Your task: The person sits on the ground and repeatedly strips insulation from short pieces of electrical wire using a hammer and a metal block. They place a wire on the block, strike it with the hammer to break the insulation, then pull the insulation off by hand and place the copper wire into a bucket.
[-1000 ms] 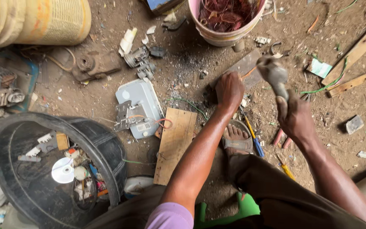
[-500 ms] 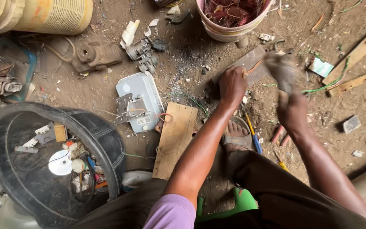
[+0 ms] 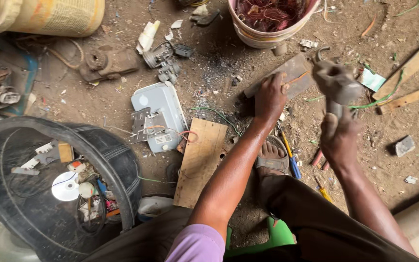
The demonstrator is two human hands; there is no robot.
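Soft, even daylight falls on the dirt in front of me, with no glare. My shadow darkens the ground under my arms. My right hand (image 3: 339, 140) and the hammer (image 3: 336, 83) smear with motion blur; my left hand (image 3: 269, 99) stays sharp. The edges bend slightly.

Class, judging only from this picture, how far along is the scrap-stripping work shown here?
Done, it seems: the pink bucket already holds a heap of reddish wire. In hand: the left hand presses a flat metal piece to the ground, while the right hand raises a hammer above it. Left: the grey casing and motor parts lie untouched nearby.
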